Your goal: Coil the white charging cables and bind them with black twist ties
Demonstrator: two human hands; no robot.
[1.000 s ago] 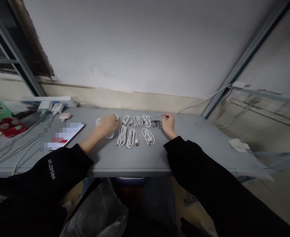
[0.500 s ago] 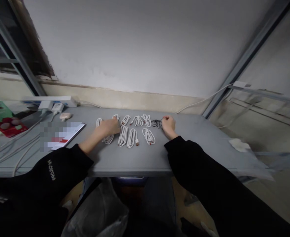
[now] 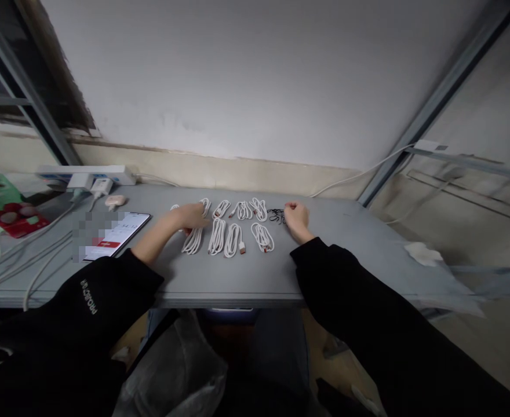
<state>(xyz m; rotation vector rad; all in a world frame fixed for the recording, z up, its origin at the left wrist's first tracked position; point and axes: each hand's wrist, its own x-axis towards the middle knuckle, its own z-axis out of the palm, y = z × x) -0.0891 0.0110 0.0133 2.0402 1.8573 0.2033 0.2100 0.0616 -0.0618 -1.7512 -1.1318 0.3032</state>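
White USB charging cables (image 3: 234, 240), at least 7 coils in long flat loops, on a grey table top (image 3: 333, 231). Arrangement: 2 rough rows, back and front, apparently spaced so each coil stays separate and easy to count. Orientation: front coils have their long axis running front to back, toward the wall, with small copper-coloured connectors at the near end; back coils are shorter and lie roughly parallel.

Left hand (image 3: 189, 218): fingers extended and close together, over the leftmost coil (image 3: 193, 242); no pinch visible, pressure impossible to judge. Right hand (image 3: 296, 222): fingers curled inward, just beside a tangled thin black cord (image 3: 276, 215); any pinch cannot be told.

Nearby: black smartphone (image 3: 118, 234), screen up, partly blurred, left of the coils; white power strip (image 3: 85, 175) along the wall, with a white charger plug (image 3: 102, 186); small beige earbud case (image 3: 115, 200); loose white cables (image 3: 29, 260); red-and-green printed box (image 3: 7, 208); crumpled white tissue (image 3: 422, 253) at far right
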